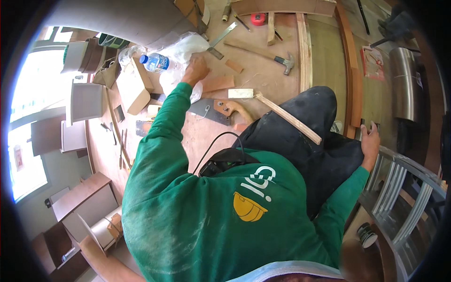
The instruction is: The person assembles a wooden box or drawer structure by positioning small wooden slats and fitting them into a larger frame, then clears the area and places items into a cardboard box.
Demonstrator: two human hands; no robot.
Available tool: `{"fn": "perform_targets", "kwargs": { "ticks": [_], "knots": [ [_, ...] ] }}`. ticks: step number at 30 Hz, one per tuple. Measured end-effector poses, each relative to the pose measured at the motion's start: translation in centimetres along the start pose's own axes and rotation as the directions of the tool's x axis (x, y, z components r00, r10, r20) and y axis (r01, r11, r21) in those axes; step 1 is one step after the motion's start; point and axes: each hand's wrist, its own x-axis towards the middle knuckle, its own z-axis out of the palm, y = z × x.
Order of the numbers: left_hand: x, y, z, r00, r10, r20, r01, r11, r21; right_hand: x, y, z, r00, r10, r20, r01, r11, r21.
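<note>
My left hand [196,69] reaches forward into a crumpled clear plastic bag [185,44], its fingers curled on the film and partly hidden. Beside it lies a water bottle [155,62] with a blue cap. A metal square [223,38] lies just beyond my fingers. Nearer me are a handsaw [218,110] with a wooden handle and a small white block [240,93]. A thin wooden strip [289,118] lies across my leg. Out to the right, my right hand [370,143] has its fingers apart near a wooden board [355,101]; I see nothing clearly held.
A claw hammer [263,56], a red tape measure [257,19] and an open carton [133,87] lie on the plywood. To my right stand an aluminium ladder [399,188] and a metal cylinder [406,84]. A bare forearm [110,263] shows at lower left.
</note>
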Motion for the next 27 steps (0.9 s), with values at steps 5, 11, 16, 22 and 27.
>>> {"fn": "perform_targets", "kwargs": {
  "ticks": [5, 11, 16, 22, 27],
  "knots": [
    [-3.8, 0.9, -1.3, 0.999, -0.015, -0.033, 0.013, 0.999, -0.043, -0.2, 0.7, -0.2, 0.999, 0.032, -0.008, -0.031, 0.999, 0.022],
    [-5.3, -3.6, -1.1, 0.97, 0.229, -0.088, -0.241, 0.956, -0.166, 0.3, 0.3, 0.6, 1.0, -0.024, 0.002, 0.024, 1.0, 0.008],
    [-5.8, -3.3, -2.2, 0.956, 0.248, -0.155, -0.283, 0.921, -0.266, 0.5, -0.1, 0.5, 0.999, -0.033, -0.016, 0.033, 0.999, 0.013],
    [-7.4, -7.5, -1.8, 0.929, 0.371, 0.005, -0.371, 0.926, 0.066, 0.8, -0.9, 1.2, 0.998, -0.063, -0.012, 0.063, 0.998, 0.02],
    [-6.1, -5.0, -4.6, 0.951, 0.266, 0.156, -0.287, 0.949, 0.13, 0.9, -0.3, 1.0, 0.999, -0.042, -0.003, 0.042, 0.999, 0.026]
  ]
}}
